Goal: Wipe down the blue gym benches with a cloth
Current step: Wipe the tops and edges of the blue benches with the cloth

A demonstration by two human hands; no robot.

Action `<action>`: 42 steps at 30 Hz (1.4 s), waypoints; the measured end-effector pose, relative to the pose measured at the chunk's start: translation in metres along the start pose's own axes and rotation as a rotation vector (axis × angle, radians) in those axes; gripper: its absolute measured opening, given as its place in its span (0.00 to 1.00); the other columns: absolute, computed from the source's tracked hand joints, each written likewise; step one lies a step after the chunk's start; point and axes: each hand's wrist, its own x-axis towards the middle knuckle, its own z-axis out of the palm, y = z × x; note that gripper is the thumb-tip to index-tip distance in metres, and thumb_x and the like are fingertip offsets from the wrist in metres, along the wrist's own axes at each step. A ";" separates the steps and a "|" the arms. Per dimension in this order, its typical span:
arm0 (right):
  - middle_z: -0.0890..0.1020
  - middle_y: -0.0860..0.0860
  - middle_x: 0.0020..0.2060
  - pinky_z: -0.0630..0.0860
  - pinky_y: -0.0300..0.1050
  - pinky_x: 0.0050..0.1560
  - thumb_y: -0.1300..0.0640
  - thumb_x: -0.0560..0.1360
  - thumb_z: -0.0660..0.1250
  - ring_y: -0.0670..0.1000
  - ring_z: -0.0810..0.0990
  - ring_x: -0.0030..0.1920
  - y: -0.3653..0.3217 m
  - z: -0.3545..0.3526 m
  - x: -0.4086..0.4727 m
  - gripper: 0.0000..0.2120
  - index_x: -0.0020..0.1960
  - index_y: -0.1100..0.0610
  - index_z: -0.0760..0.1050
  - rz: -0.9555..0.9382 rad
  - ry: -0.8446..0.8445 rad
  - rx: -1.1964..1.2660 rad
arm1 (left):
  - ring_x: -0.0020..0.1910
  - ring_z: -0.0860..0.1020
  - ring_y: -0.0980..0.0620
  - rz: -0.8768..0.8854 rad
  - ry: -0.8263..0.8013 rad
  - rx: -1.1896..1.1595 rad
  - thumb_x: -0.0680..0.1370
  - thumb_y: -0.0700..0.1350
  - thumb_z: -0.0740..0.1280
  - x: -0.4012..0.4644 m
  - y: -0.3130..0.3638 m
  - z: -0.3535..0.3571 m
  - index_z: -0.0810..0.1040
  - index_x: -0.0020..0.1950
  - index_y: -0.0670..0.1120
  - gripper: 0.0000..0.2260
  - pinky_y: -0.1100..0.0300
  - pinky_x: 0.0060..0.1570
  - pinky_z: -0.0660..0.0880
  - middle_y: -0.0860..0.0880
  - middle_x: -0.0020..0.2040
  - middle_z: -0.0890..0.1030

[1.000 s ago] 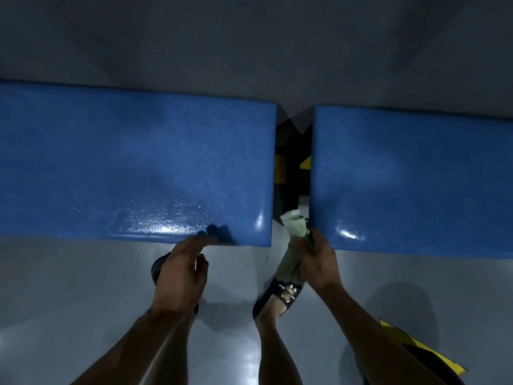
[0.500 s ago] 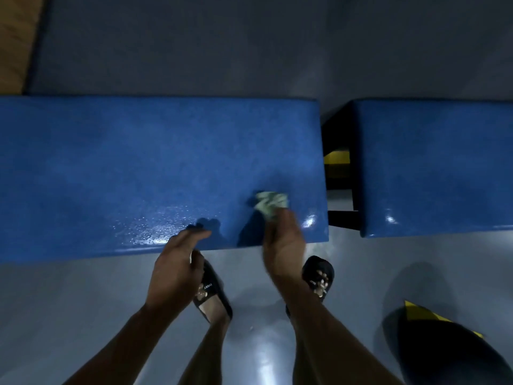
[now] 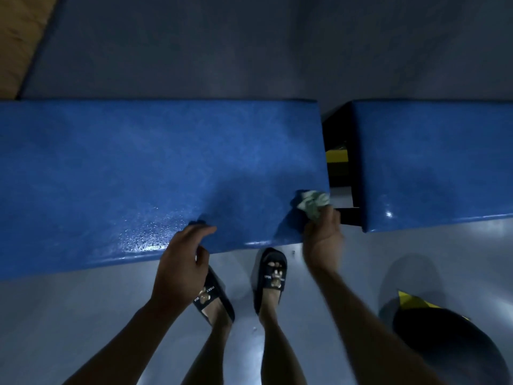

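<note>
Left table [image 3: 138,168] saturated blue with fine speckled texture, glossy white highlights along its near edge; right table [image 3: 438,162] same blue, small white glints near its front corner. Cloth [image 3: 313,202] pale green-white, crumpled, faint darker mottling. Frame in the gap [image 3: 340,168] black with a yellow block. Floor [image 3: 83,315] pale grey, shiny; darker grey beyond the tables. Wood-brown strip [image 3: 19,37] top left. Sandals [image 3: 273,276] dark navy or black, white lettering and a gold-tan bear charm on each strap. Dark round object [image 3: 449,345] bottom right, black with yellow patch at its top edge
</note>
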 end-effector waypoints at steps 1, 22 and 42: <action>0.75 0.55 0.48 0.70 0.45 0.38 0.64 0.76 0.62 0.57 0.77 0.42 -0.022 0.016 -0.019 0.13 0.59 0.56 0.68 -0.023 -0.009 0.056 | 0.62 0.74 0.53 -0.011 -0.003 0.003 0.75 0.31 0.63 0.001 0.000 0.001 0.78 0.64 0.48 0.20 0.69 0.61 0.64 0.51 0.63 0.78; 0.71 0.51 0.49 0.78 0.48 0.34 0.56 0.70 0.70 0.52 0.75 0.44 -0.065 0.032 -0.057 0.18 0.58 0.52 0.69 -0.404 -0.232 -0.021 | 0.60 0.76 0.50 -0.001 -0.005 0.036 0.75 0.37 0.59 0.027 0.015 -0.002 0.77 0.63 0.48 0.19 0.63 0.58 0.68 0.50 0.62 0.79; 0.76 0.52 0.50 0.79 0.48 0.42 0.57 0.74 0.61 0.51 0.77 0.45 -0.013 -0.002 -0.009 0.11 0.57 0.55 0.73 0.054 -0.113 0.149 | 0.63 0.73 0.46 0.038 0.032 0.131 0.72 0.38 0.60 0.067 0.042 0.025 0.77 0.66 0.45 0.22 0.60 0.64 0.66 0.48 0.65 0.77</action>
